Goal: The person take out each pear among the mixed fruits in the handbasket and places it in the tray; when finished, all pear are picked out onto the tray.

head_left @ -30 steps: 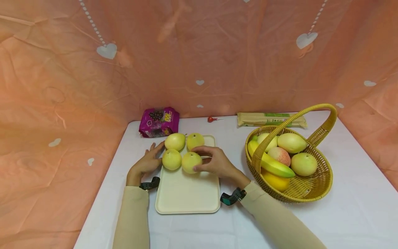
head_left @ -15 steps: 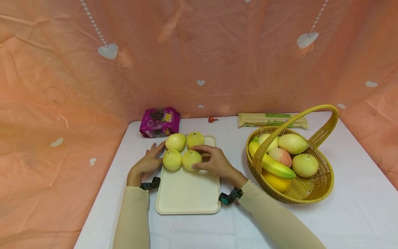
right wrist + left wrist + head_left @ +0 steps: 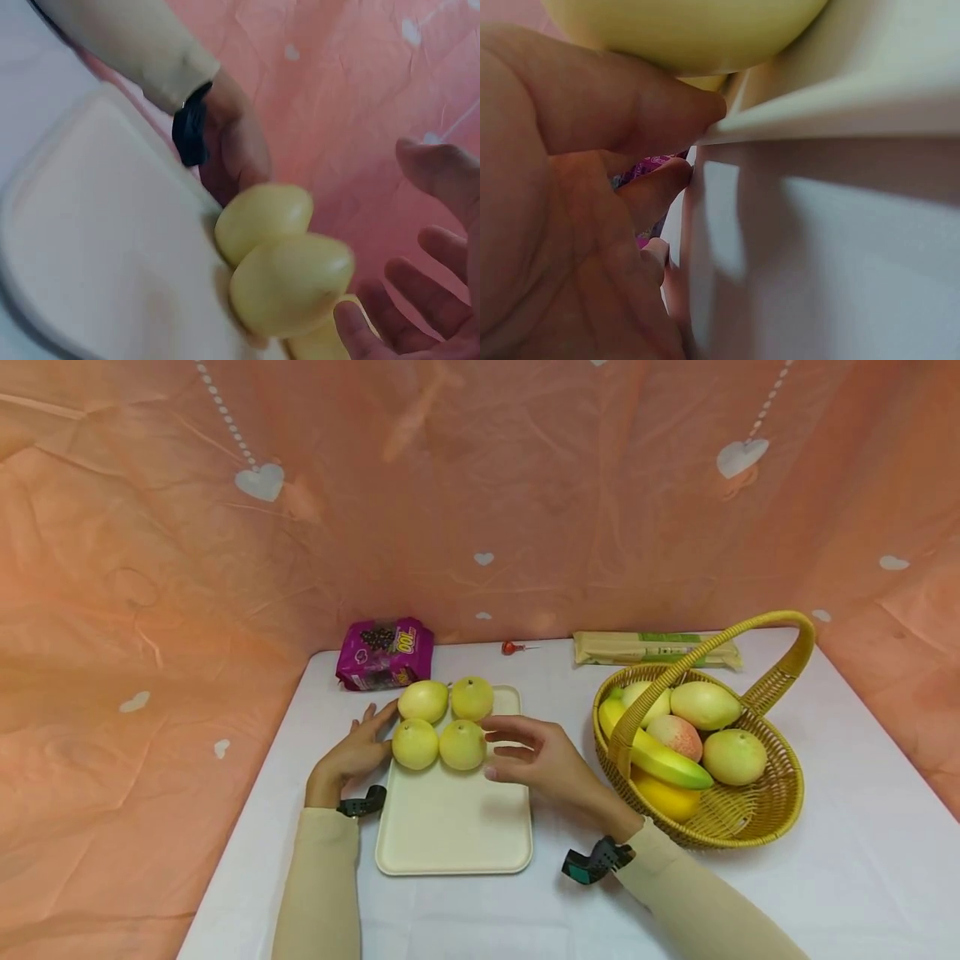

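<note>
Several round yellow-green fruits sit in two rows at the far half of a cream tray. My left hand rests along the tray's left side, fingers extended. In the left wrist view its thumb lies at the tray rim, right under the near-left fruit. My right hand hovers over the tray's right edge with fingers spread and holding nothing. A small gap parts it from the near-right fruit. In the right wrist view, its fingers stand apart beside the fruits.
To the right stands a wicker basket with a tall handle, holding a banana, a peach and other fruits. Along the table's back lie a purple packet, a small red-headed pin-like thing and a long beige packet.
My right hand has let go of the near-right fruit and drawn back to the right, its fingers spreading. The left hand and the fruits on the tray stay in place.
</note>
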Demonstrator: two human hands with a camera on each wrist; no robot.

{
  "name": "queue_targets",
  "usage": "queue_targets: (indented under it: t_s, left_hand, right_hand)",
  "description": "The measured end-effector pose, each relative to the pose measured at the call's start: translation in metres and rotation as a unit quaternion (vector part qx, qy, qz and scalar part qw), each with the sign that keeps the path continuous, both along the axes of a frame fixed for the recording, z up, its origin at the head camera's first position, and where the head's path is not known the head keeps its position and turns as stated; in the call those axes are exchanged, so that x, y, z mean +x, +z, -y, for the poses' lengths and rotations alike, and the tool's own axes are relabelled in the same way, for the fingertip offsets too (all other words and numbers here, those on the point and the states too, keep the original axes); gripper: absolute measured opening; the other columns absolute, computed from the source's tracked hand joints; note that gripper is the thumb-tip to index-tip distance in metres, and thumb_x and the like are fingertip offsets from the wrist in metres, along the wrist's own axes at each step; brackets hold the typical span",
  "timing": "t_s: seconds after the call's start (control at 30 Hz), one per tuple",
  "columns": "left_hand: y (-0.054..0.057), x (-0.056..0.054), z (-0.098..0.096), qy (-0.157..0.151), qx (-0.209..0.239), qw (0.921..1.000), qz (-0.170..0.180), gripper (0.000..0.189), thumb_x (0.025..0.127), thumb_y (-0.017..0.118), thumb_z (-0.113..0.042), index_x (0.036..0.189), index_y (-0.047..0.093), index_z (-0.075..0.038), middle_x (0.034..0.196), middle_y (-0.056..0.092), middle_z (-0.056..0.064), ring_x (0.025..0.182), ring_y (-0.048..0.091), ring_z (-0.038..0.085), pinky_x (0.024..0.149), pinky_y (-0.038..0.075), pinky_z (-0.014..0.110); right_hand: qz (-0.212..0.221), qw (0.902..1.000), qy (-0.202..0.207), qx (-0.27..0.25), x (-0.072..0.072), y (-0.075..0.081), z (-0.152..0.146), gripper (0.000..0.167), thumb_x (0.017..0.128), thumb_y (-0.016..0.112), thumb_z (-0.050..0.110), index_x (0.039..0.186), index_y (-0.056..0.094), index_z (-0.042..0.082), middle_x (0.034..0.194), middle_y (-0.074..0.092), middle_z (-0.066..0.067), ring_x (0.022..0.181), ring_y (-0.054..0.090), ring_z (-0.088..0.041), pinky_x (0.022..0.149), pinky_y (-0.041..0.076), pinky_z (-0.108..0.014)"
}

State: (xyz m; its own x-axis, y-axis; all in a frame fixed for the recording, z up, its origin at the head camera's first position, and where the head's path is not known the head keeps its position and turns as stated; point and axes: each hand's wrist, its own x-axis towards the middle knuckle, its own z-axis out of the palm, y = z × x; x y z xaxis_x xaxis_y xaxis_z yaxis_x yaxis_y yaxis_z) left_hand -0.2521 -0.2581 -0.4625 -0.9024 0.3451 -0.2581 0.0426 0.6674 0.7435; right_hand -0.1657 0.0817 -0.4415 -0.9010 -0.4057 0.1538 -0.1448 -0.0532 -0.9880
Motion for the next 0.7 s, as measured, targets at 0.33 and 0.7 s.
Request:
queue_targets:
  t_s: [0.33,0.7]
  left_hand:
    - [-0.001,0.0,-0.002,-0.001,0.002,1.0,0.006,0.081,0.104,0.057,-0.013,0.176,0.02,-0.01,0.184,0.009,0.019,0.169,-0.022,0.04,0.131,-0.022,0.067]
    - [0.005,0.002,-0.003,0.012,0.0,0.9996,0.026,0.083,0.105,0.058,-0.017,0.177,0.018,-0.014,0.185,0.004,0.018,0.167,-0.025,0.043,0.129,-0.022,0.072]
  right_hand:
    - [-0.036,0.9961,0.075,0.029,0.052,0.031,-0.057,0.058,0.094,0.084,0.001,0.148,0.067,0.004,0.148,0.07,-0.016,0.134,0.07,-0.031,0.113,0.058,-0.044]
    - [-0.099,0.9911,0.062,0.065,0.095,0.051,-0.149,0.062,0.085,0.079,-0.02,0.144,0.067,-0.003,0.143,0.074,-0.015,0.131,0.073,-0.017,0.106,0.061,-0.029]
